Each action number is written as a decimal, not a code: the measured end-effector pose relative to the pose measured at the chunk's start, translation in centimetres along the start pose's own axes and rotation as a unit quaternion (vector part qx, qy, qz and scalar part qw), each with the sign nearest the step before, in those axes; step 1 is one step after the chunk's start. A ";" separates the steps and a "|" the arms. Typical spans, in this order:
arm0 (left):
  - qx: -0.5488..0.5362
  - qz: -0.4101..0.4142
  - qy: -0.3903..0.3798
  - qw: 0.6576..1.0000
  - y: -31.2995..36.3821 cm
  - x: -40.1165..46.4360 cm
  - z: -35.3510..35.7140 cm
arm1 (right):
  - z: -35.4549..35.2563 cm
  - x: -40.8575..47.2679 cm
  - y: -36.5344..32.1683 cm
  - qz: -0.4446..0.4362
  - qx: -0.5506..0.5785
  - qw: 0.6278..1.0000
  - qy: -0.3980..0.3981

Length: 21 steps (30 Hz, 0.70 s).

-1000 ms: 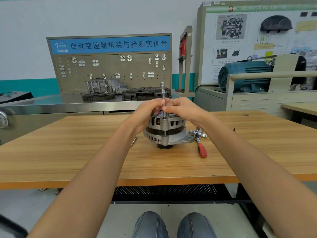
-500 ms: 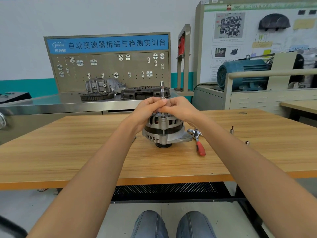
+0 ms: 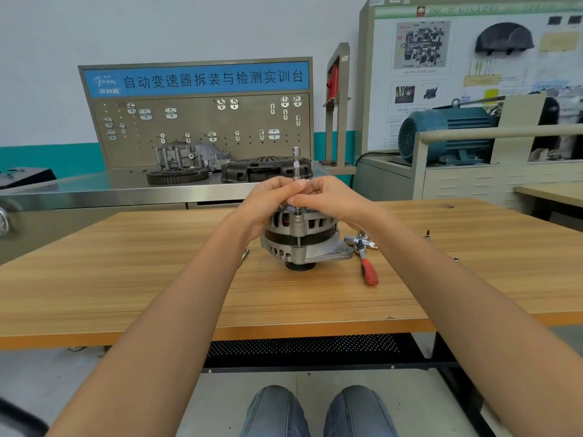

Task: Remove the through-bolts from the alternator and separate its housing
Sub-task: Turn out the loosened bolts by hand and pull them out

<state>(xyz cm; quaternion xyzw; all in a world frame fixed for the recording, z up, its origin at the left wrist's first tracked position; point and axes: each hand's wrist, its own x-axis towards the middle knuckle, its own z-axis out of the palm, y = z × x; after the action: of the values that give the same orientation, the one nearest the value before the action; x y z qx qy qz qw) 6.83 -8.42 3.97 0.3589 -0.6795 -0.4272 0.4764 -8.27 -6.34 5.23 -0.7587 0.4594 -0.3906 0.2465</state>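
The alternator [image 3: 301, 239] stands on the wooden table [image 3: 126, 279], right under both hands. Its round black pulley end faces down on the wood. A thin metal tool with a socket end [image 3: 296, 164] stands straight up on the top of the alternator, over a through-bolt [image 3: 297, 212] at the front edge. The left hand [image 3: 271, 200] has its fingers curled round the thin tool from the left side. The right hand [image 3: 331, 200] pinches the same tool from the right side, so the fingertips of both hands meet at it. The top of the tool sticks up above the hands. Just to the right of the alternator, below the right wrist, a ratchet with a red handle [image 3: 367, 266] lies flat on the table. Farther right of the right arm, two small metal bits [image 3: 427, 233] sit on the wood, well apart from the alternator.
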 end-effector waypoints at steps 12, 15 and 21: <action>0.024 0.018 -0.029 0.999 -0.1 0.0 -0.2 | 0.4 0.2 0.3 -0.015 0.005 0.999 0.031; 0.027 0.027 -0.049 0.998 -0.1 -0.3 -0.2 | 0.0 0.2 0.5 -0.009 0.007 1.000 0.009; 0.035 0.022 -0.036 0.998 -0.2 -0.4 -0.4 | -0.2 0.3 0.5 0.000 0.004 1.000 -0.013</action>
<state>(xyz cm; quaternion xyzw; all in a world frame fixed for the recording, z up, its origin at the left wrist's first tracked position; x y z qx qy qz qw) 7.33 -8.28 3.70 0.3446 -0.7185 -0.4056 0.4478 -8.65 -6.81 5.06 -0.7628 0.4548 -0.3822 0.2554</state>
